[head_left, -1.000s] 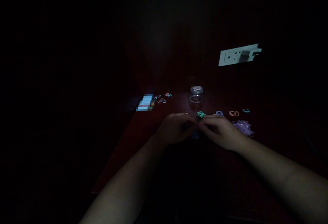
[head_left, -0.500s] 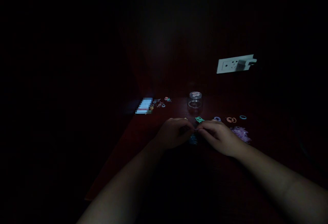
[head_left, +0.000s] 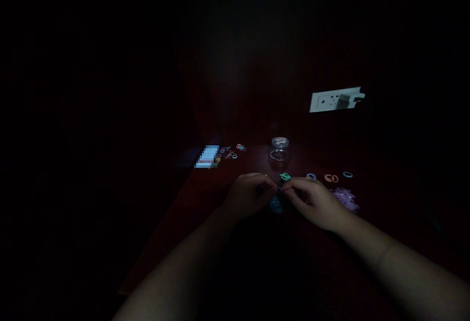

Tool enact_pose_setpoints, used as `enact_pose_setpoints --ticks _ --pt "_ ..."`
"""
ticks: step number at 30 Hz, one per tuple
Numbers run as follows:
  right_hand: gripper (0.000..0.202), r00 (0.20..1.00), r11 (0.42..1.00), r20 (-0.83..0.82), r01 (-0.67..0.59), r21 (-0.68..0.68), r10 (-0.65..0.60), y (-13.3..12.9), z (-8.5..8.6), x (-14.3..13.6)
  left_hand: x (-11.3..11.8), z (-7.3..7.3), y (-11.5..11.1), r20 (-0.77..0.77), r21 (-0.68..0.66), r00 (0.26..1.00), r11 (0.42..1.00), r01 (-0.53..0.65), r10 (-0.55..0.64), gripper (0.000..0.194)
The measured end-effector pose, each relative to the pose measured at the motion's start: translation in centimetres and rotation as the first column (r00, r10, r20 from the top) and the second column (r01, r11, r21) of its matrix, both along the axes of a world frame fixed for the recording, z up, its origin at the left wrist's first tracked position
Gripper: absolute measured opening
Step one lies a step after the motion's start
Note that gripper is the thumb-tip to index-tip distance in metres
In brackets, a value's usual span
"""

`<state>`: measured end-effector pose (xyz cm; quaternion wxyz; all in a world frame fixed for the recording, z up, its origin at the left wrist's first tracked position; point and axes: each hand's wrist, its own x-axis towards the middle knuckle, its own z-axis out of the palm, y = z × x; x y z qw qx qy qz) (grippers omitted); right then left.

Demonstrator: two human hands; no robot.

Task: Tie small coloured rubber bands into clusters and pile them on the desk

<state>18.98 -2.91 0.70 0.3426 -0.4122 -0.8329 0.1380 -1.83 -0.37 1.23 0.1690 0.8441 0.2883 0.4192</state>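
Between my fingertips runs a thin, pale purple elastic band (head_left: pixel 280 189), stretched into a short strand. My left hand (head_left: pixel 250 194) pinches one end of it, thumb against fingers. The other end is in the pinch of my right hand (head_left: pixel 315 201). Just below the band lies a small pile of blue elastic bands (head_left: pixel 276 204), partly covered by my left hand. Green hair ties (head_left: pixel 285 177) sit right behind the fingertips. A heap of pale purple elastic bands (head_left: pixel 344 199) lies by my right wrist. Dim light hides finer detail.
Farther back stands a clear lidded jar (head_left: pixel 279 150). Blue-violet (head_left: pixel 311 176), orange hair ties (head_left: pixel 331 178) and a blue ring (head_left: pixel 347 174) lie right. Small bands and ties (head_left: pixel 231 153) are scattered beside a lit, pixelated phone (head_left: pixel 207 156). A wall socket (head_left: pixel 335 100) holds a plug.
The camera view has tilted slightly, so everything sits a little lower. The fingertips have drawn slightly apart, showing more of the purple band. Both hands keep their pinch.
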Motion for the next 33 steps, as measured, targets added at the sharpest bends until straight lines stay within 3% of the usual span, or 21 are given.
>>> enact_pose_setpoints --ticks 8,20,33 --pt "0.008 1.000 1.000 -0.024 0.019 0.019 -0.019 0.01 -0.09 -0.03 0.16 0.14 -0.09 -0.044 -0.011 0.999 1.000 -0.015 0.014 0.012" --pt "0.020 1.000 1.000 0.011 0.007 0.019 -0.007 -0.15 0.27 0.14 -0.15 0.18 0.12 -0.099 0.039 0.995 0.999 -0.005 0.008 0.014" --pt "0.018 1.000 1.000 0.027 0.007 0.027 -0.007 -0.41 0.65 0.03 -0.05 0.49 -0.11 -0.126 0.026 0.992 1.000 -0.009 0.012 0.013"
